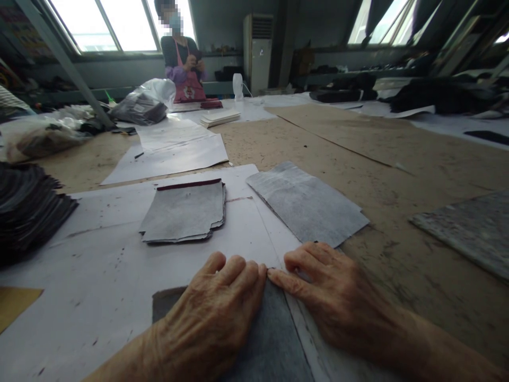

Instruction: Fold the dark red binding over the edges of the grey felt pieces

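Note:
A grey piece of backed fabric (274,323) lies on white paper at the near edge, mostly covered by my hands. My left hand (222,307) rests on it with its fingers bent and pressed together at the top edge. My right hand (330,292) meets it at the top right corner, index finger pointing in and the others curled; both sets of fingertips nearly touch there. Ahead on the left sits a small stack of grey pieces (185,212) whose top one has a dark red folded strip. Beyond my right hand are more flat grey pieces (306,201).
A tall pile of dark pieces (27,212) stands at the left, near a tan card (18,305). A thick grey felt slab (473,228) lies at the right. Across the table are a plastic-wrapped bundle (143,103), white pads (220,118) and a masked person (185,69).

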The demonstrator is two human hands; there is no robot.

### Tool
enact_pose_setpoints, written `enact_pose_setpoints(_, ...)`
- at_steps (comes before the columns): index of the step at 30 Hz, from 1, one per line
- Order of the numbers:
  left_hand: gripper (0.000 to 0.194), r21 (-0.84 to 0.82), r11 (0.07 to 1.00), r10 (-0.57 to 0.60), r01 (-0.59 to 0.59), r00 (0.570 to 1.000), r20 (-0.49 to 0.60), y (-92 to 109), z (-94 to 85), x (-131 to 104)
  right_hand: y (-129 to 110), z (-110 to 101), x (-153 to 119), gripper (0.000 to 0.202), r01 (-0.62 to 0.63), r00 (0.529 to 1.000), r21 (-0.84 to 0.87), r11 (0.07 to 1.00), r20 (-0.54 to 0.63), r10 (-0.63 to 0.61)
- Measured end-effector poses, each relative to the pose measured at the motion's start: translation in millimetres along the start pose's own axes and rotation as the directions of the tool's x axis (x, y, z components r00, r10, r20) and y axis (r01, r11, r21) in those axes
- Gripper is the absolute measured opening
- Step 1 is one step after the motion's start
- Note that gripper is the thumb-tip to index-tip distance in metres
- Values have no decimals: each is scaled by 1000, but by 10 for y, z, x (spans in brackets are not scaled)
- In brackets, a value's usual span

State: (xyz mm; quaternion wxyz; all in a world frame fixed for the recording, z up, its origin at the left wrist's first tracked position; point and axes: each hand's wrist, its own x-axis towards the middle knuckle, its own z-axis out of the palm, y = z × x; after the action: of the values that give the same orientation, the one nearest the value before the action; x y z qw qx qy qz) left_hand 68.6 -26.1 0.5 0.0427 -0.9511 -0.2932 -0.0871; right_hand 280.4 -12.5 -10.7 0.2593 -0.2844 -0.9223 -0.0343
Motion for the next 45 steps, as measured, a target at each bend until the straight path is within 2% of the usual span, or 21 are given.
enact_pose_setpoints(3, 37, -43, 999, -23, 22, 1000, -13, -44, 7, -62, 32, -7, 11, 32, -58, 998, 63, 996, 32, 56)
enact_pose_setpoints(8, 48, -133, 989, -80, 63, 990, -120, -139, 40, -187, 70, -17, 14, 25, -95, 995, 158, 983, 30, 92)
enact_pose_setpoints(13, 44, -220, 970, -145, 106, 975, -166, -155, 70, -190, 69, -3, 11, 29, -64, 998, 123, 990, 12, 63)
enact_pose_setpoints(18, 35, -198, 972, -169, 128, 964, -206, -143, 104, -117, 45, -13, 25, 36, 3, 1000, 51, 999, 8, -4)
enact_pose_setpoints(23, 26, -144, 975, -198, 171, 960, -197, -143, 66, -83, 20, -39, 36, 34, 79, 995, 41, 996, 54, -81)
enact_pose_setpoints(26, 20, -134, 976, -194, 171, 964, -184, -253, -11, -189, 18, -40, 42, 34, 85, 995, 45, 995, 52, -87)
enact_pose_setpoints(30, 23, -210, 974, -123, 81, 973, -197, -491, -97, -475, 31, -31, 45, 38, 94, 995, 31, 995, 37, -95)
enact_pose_setpoints(34, 28, -246, 967, -127, 59, 954, -271, -598, -86, -676, 110, -58, 47, 36, 43, 997, 121, 992, 64, -51)
enact_pose_setpoints(36, 30, -241, 969, -132, 61, 948, -291, -587, -55, -698, 167, -99, 64, 27, -37, 995, 197, 980, 95, 19)
enact_pose_setpoints(38, 32, -235, 970, -123, 54, 949, -289, -563, -33, -692, 191, -138, 107, 20, -122, 991, 203, 972, 76, 109)
enact_pose_setpoints(40, 34, -232, 972, -106, 39, 953, -284, -544, -29, -682, 135, -139, 184, 20, -151, 988, 143, 978, 0, 153)
enact_pose_setpoints(42, 36, -224, 974, -93, 31, 958, -271, -537, -37, -680, -9, -74, 296, 21, -134, 988, 102, 986, -58, 140)
enact_pose_setpoints(45, 36, -205, 978, -76, 28, 971, -229, -542, -54, -692, -296, 126, 488, 25, -103, 992, 140, 985, -55, 111)
